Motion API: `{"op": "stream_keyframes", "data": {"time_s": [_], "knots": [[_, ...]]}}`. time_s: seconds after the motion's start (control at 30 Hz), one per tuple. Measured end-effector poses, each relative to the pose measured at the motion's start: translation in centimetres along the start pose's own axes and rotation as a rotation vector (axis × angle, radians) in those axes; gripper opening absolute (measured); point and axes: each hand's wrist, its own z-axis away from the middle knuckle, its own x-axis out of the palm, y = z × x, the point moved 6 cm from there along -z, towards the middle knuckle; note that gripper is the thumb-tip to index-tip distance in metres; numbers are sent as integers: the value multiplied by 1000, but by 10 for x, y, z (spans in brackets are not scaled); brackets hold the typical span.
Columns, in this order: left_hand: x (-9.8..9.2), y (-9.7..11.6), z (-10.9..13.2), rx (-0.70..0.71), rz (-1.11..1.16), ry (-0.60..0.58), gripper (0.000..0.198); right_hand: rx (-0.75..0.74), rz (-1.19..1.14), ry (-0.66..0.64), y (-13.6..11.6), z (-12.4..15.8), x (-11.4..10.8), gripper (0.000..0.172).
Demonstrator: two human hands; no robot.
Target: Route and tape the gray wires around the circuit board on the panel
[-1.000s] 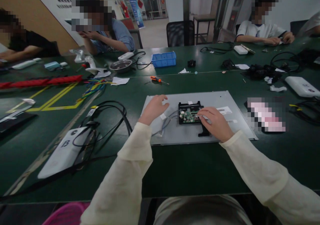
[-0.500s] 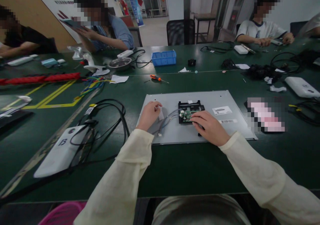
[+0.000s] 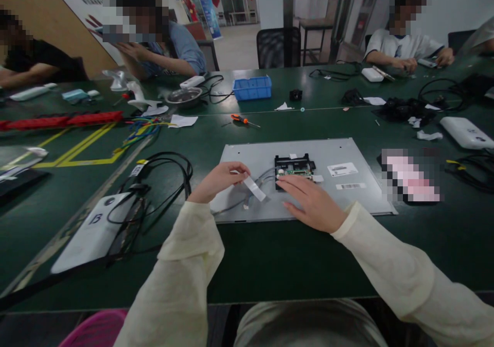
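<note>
A flat grey metal panel (image 3: 328, 154) lies on the green table, with a black bracket (image 3: 283, 160) and a green circuit board (image 3: 299, 171) near its middle. Thin grey cables (image 3: 264, 176) run left from the board. My left hand (image 3: 224, 179) is above the panel's left side, thumb and fingers pinching the end of a strip of white tape (image 3: 254, 188) that hangs down to the right. My right hand (image 3: 311, 203) lies over the lower part of the board, palm down, fingers stretched out and slightly apart; it covers part of the bracket.
A white power bank (image 3: 90, 231) with black cables sits left of the panel, and a pink phone-like object (image 3: 411, 177) to its right. Beyond are an orange screwdriver (image 3: 245, 120), a blue basket (image 3: 252, 88) and a metal bowl (image 3: 184, 97). Several people sit around the table.
My left hand has shifted left, and the tape strip now shows more fully. My right hand has slid left and down across the board, its fingers now flatter.
</note>
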Motion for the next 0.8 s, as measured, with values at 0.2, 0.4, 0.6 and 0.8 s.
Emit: {"op": "stream_keyframes", "data": {"time_s": [0.2,0.4,0.6,0.8], "knots": [[9,-10,-5,-34,-128,17,21,-162,-10,-207,-24,-5,31,58],[6,-8,-8,71,-275,107,17,-114,-35,-272,-20,-3,42,61],[3,29,5,324,-431,274,16,-82,-73,-262,-18,-3,40,58],[39,25,6,370,-511,-184,10,-80,-88,-252,-19,-5,38,57]]}}
